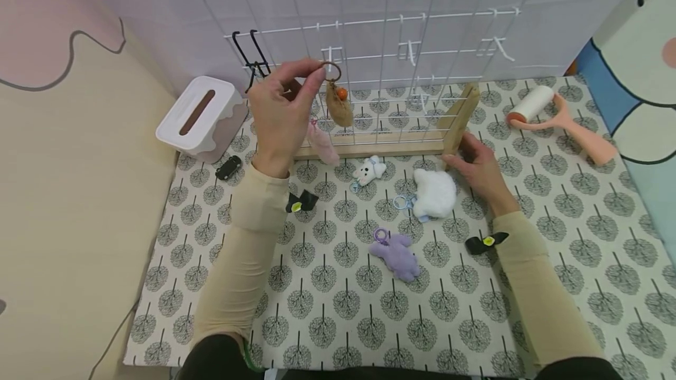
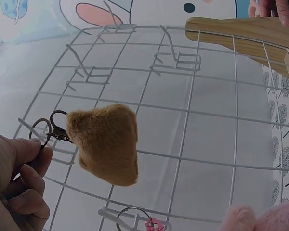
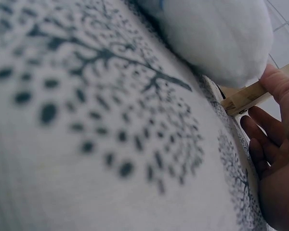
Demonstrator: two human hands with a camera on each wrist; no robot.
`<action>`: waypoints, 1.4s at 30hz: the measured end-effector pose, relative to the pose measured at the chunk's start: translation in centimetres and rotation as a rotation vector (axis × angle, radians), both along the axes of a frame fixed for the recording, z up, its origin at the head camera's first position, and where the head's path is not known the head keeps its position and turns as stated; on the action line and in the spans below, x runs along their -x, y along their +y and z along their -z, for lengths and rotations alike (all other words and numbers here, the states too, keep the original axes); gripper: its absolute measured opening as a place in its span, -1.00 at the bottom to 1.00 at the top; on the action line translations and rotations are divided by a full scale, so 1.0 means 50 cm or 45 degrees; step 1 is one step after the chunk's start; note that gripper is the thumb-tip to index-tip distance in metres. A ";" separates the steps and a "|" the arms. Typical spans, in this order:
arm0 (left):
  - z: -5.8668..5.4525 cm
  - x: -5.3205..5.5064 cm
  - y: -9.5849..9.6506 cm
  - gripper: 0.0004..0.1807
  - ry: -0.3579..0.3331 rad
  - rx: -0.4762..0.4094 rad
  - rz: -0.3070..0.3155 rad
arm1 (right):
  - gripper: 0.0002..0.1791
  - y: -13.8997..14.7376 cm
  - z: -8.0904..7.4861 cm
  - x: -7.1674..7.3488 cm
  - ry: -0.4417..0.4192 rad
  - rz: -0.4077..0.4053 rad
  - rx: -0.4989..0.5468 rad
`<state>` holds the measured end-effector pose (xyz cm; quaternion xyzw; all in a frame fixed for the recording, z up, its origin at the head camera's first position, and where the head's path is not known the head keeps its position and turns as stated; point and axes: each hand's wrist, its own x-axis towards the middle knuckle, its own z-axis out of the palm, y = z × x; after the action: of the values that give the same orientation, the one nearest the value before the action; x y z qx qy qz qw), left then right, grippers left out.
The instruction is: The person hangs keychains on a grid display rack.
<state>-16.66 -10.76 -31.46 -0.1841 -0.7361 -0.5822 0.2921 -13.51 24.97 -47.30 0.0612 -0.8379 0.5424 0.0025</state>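
Between thumb and forefinger, my left hand [image 1: 285,107] pinches the metal ring of a brown plush keychain [image 1: 339,107] with an orange bead. The keychain hangs in front of a white wire grid rack [image 1: 364,28], close to one of its white hooks [image 2: 77,60]. My right hand [image 1: 483,172] grips the right end of the rack's wooden stand [image 1: 458,119], thumb at the front and fingers behind. A pink plush keychain [image 1: 322,142] hangs low on the grid, its ring [image 2: 130,209] over a hook in the left wrist view.
On the tree-print cloth lie a small white plush [image 1: 369,170], a larger white plush [image 1: 434,193] and a purple plush [image 1: 397,255]. A tissue box [image 1: 200,116] and black toy car [image 1: 229,167] stand left. A lint roller [image 1: 565,122] lies right; a black holder [image 1: 253,57] hangs on the grid.
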 end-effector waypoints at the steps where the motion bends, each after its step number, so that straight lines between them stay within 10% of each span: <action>1: 0.002 -0.001 0.000 -0.85 -0.012 -0.002 -0.003 | -0.28 0.000 0.000 0.000 -0.004 0.000 0.001; 21: 0.090 -0.061 -0.002 -0.82 -0.166 0.049 0.014 | -0.28 0.001 0.001 0.003 -0.012 0.013 -0.003; 42: 0.279 -0.126 0.010 -0.82 -0.509 0.188 0.064 | -0.28 0.012 0.040 0.019 -0.018 0.025 -0.021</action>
<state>-10.34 -10.26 -45.41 -0.1042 -0.8151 -0.5588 0.1115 -14.46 25.57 -49.32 0.0492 -0.8428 0.5360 0.0016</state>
